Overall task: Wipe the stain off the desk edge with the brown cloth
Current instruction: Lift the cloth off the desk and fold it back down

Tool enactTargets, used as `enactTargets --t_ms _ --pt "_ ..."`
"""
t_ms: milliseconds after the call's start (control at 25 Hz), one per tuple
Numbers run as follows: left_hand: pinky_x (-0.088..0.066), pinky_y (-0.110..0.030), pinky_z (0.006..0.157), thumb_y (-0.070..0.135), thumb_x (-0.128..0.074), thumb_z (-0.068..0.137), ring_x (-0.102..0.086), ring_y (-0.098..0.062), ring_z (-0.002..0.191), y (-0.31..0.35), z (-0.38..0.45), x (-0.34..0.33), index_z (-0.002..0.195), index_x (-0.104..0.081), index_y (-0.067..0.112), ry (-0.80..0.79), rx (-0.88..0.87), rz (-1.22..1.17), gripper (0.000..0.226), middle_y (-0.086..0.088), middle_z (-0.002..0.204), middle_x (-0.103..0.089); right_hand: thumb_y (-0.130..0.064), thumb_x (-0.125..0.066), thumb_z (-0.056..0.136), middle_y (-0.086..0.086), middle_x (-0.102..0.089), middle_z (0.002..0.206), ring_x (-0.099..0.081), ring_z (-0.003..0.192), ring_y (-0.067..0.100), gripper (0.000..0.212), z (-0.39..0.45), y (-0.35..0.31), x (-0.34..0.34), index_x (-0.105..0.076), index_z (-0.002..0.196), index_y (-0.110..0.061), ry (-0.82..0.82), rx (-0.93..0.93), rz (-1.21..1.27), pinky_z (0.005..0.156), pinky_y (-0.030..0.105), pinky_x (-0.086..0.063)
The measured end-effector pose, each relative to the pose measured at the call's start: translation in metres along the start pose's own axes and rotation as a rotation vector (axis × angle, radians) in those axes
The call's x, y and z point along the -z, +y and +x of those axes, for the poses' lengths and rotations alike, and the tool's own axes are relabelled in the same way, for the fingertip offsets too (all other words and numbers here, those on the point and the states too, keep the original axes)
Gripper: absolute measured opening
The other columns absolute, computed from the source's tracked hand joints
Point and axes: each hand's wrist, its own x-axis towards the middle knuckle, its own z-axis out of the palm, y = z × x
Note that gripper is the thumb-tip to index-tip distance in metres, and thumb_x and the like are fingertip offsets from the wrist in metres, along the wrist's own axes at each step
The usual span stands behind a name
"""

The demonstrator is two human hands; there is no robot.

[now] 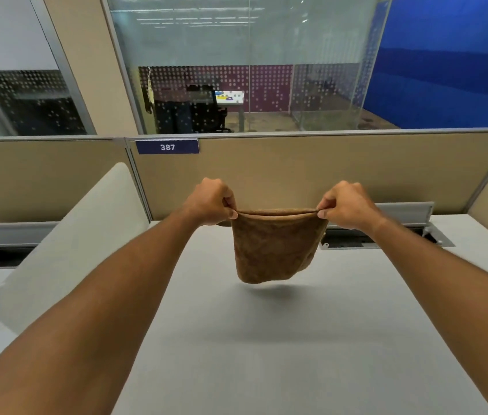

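Desk surface (266,354), pale grey and wide, is filling the lower part of the head view, running back to a tan partition panel (311,172) that is standing along its far side. Behind that, a frosted glass wall (206,70) with a dotted pattern is rising, and a blue wall (452,70) is showing at the right. A pale, rounded divider board (66,250) is slanting up at the left of the desk. Grey cable-tray flaps (404,211) are standing open at the back of the desk.

Both bare forearms are reaching forward over the desk. The brown cloth (272,247) is hanging in the air between the hands, doubled over, its lower end drooping above the desk without touching it and casting a soft shadow below. The left hand (212,202) is curling closed, thumb and forefinger pinching the cloth's top left corner. The right hand (346,205) is likewise closing into a pinch on the top right corner, so the upper edge is stretching taut between them.

A small dark blue plate (167,146) on the partition's top rail is reading "387" in white numerals.
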Motion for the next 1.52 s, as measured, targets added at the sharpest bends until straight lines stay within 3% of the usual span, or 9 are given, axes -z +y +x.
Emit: enactTargets --t_ms 120,240,520,800,920,1160,1360,1440,1520 --pt "-0.057 -0.022 0.061 0.018 -0.082 0.076 -0.069 -0.010 0.068 -0.002 0.004 0.000 0.078 -0.074 0.018 -0.094 0.021 -0.034 0.009 0.002 0.075 -0.071 -0.017 -0.078 0.082 -0.003 -0.073 0.077 -0.068 0.075 0.011 0.004 0.004 0.011 0.010 -0.078 0.081 -0.021 -0.194 0.016 0.056 0.060 0.020 -0.052" --pt "-0.052 -0.016 0.055 0.016 -0.082 0.076 -0.071 -0.008 0.062 -0.006 0.010 0.002 0.073 -0.071 0.020 -0.162 0.034 -0.096 0.012 0.003 0.071 -0.072 -0.015 -0.077 0.083 -0.002 -0.075 0.077 -0.070 0.075 0.011 0.005 0.013 0.016 0.016 -0.079 0.080 -0.020 -0.260 0.019 0.123 0.060 0.019 -0.054" --pt "-0.053 -0.023 0.058 0.013 -0.082 0.074 -0.069 -0.013 0.066 -0.037 0.046 -0.061 0.080 -0.078 0.013 -0.242 0.107 -0.037 0.007 -0.001 0.072 -0.073 -0.012 -0.077 0.082 0.006 -0.075 0.080 -0.068 0.074 0.016 0.007 0.040 0.042 -0.065 -0.079 0.088 -0.010 -0.253 -0.049 0.089 0.067 0.026 -0.055" --pt "-0.051 -0.032 0.068 0.014 -0.075 0.082 -0.063 -0.021 0.077 -0.067 0.059 -0.160 0.088 -0.076 0.010 -0.123 0.200 0.023 0.007 -0.008 0.089 -0.073 -0.013 -0.068 0.090 0.011 -0.074 0.091 -0.066 0.081 0.025 0.012 0.045 0.078 -0.167 -0.077 0.097 -0.011 -0.094 -0.163 0.042 0.081 0.039 -0.059" --pt "-0.052 -0.031 0.069 0.014 -0.072 0.086 -0.063 -0.021 0.076 -0.072 0.050 -0.176 0.092 -0.077 0.010 -0.096 0.217 0.008 0.009 -0.008 0.089 -0.074 -0.017 -0.067 0.091 0.007 -0.074 0.090 -0.063 0.077 0.020 0.012 0.036 0.086 -0.180 -0.077 0.097 -0.014 -0.121 -0.145 0.020 0.075 0.034 -0.056" --pt "-0.056 -0.035 0.079 0.015 -0.073 0.083 -0.067 -0.020 0.086 -0.089 0.001 -0.197 0.093 -0.076 0.013 -0.232 0.087 0.004 0.011 -0.003 0.092 -0.075 -0.011 -0.070 0.085 0.002 -0.072 0.084 -0.066 0.079 0.019 0.008 0.000 0.104 -0.190 -0.075 0.086 -0.018 -0.431 -0.089 0.059 0.077 0.036 -0.058" --pt "-0.055 -0.037 0.085 0.017 -0.068 0.082 -0.065 -0.019 0.096 -0.095 -0.041 -0.234 0.094 -0.074 0.016 -0.455 0.116 0.057 0.013 0.000 0.099 -0.073 -0.026 -0.074 0.081 0.000 -0.074 0.089 -0.069 0.083 0.016 0.009 -0.033 0.111 -0.220 -0.074 0.085 -0.017 -0.689 -0.095 -0.012 0.079 0.031 -0.056" --pt "-0.056 -0.036 0.083 0.018 -0.067 0.081 -0.067 -0.019 0.093 -0.098 -0.045 -0.245 0.091 -0.075 0.014 -0.420 0.163 0.008 0.013 -0.001 0.095 -0.074 -0.028 -0.074 0.082 0.001 -0.074 0.086 -0.069 0.082 0.017 0.016 -0.036 0.115 -0.228 -0.074 0.086 -0.013 -0.620 -0.170 0.061 0.078 0.033 -0.057" --pt "-0.054 -0.035 0.082 0.022 -0.066 0.083 -0.067 -0.021 0.092 -0.100 -0.043 -0.252 0.092 -0.074 0.012 -0.298 0.285 -0.063 0.016 -0.002 0.095 -0.074 -0.027 -0.074 0.083 0.002 -0.073 0.088 -0.069 0.087 0.020 0.014 -0.036 0.120 -0.235 -0.074 0.090 -0.014 -0.436 -0.310 0.150 0.080 0.033 -0.056"
